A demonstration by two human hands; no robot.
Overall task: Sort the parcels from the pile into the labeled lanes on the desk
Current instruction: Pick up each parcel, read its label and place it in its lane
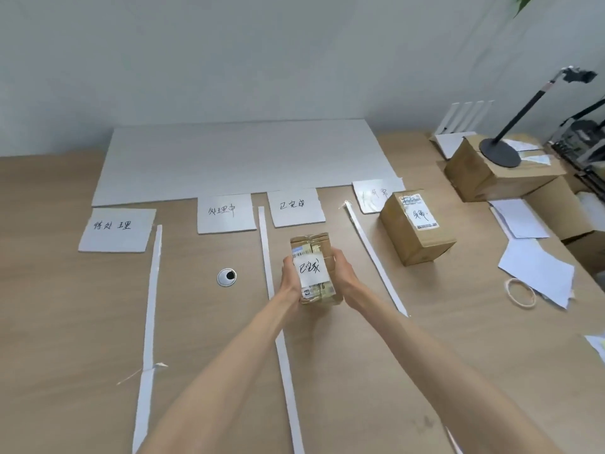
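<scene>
Both hands are closed on a small taped cardboard parcel point(312, 267): the left hand point(289, 281) grips its left side and the right hand point(344, 276) its right, with the fingers curled round the edges. The parcel stands on end over the third lane, between the middle white strip point(265, 253) and the right white strip point(373, 253). It is below the lane card point(294, 208), whose handwriting seems to match the note on the parcel. Whether its underside touches the table point(82, 306) cannot be told. The main risk is a careless set-down. As held, the parcel is tall and narrow, so if released on its end it may tip, perhaps across the middle white strip just beside the left hand, and end up astride two lanes. A forearm dragging over that thin strip could also shift the lane boundary. The handwriting is rough, so a misread is possible; the larger box point(415, 224) in the next lane carries a different note.
</scene>
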